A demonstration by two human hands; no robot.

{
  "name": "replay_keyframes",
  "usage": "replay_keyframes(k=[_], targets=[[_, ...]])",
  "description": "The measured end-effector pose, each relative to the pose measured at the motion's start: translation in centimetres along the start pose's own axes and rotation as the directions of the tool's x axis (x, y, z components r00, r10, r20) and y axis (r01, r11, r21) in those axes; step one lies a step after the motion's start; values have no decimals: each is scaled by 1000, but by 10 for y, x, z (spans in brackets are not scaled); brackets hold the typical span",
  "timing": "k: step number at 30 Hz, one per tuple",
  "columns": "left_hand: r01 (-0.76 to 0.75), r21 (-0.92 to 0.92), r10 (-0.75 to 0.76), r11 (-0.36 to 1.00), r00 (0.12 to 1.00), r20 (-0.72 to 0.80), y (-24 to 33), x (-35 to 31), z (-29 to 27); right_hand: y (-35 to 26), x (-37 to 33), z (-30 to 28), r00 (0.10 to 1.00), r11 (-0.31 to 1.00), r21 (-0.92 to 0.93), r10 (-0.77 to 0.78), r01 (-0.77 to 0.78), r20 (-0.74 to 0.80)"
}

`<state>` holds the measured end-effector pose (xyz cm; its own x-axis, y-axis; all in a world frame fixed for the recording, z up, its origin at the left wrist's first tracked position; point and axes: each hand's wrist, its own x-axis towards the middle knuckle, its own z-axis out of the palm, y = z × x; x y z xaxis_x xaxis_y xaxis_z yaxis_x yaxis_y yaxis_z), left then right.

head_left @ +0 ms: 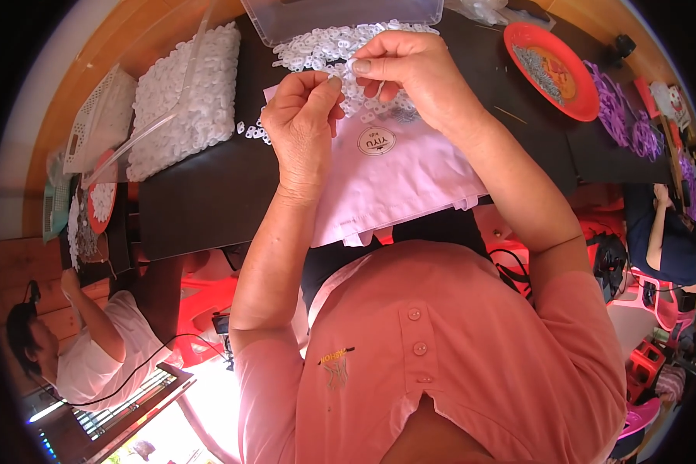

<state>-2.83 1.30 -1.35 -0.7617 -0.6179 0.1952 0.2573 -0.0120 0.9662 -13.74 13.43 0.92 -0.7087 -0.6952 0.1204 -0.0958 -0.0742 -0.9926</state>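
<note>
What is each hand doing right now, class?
Left hand: fingers pinched shut on a small white piece.
Right hand: fingertips pinched on the same small white piece.

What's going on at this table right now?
A person in a pink shirt holds both hands up over a dark table. The left hand and the right hand pinch a small white plastic piece between their fingers, above a pale pink sheet and a heap of similar white pieces. A larger pile of white pieces lies to the left, a red dish to the right. Other people sit at both sides.
</note>
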Motion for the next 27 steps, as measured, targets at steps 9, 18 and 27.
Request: replay_keyframes(k=[9, 18, 27], targets=[[-4, 15, 3, 1000, 998, 58, 0, 0, 0, 3, 1, -1, 996, 1000, -6, 11, -10, 91], [-2, -185, 40, 983, 978, 204, -1, 2, 0, -2, 5, -21, 978, 998, -6, 66, -66, 199], [-19, -190, 71, 982, 960, 272, 0, 1, -1, -3, 2, -20, 963, 996, -15, 87, -86, 257]])
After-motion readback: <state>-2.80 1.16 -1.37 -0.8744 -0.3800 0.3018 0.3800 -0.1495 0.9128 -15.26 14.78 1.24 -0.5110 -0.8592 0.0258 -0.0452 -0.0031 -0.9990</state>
